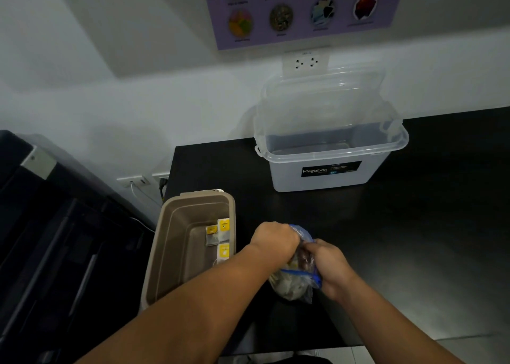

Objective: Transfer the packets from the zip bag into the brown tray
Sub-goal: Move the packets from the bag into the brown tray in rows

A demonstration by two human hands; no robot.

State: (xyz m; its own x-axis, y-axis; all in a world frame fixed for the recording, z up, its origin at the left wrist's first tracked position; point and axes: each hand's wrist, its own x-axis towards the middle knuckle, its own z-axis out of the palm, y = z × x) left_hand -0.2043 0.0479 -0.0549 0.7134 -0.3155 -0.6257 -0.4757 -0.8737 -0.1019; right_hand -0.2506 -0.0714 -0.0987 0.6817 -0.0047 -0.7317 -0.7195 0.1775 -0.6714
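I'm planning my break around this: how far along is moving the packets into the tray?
Early on. Done: three packets lie in the brown tray. In hand: the right hand grips the zip bag while the left hand is at its mouth, fingers hidden. Left: the bag looks well filled.

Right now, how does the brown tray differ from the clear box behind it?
The tray is opaque brown; the box is see-through plastic with a black label. The tray holds a few yellow-tagged packets; the box looks empty. The box stands farther back, lid raised; the tray sits nearer, at the counter's left edge. Both are open rectangular tubs.
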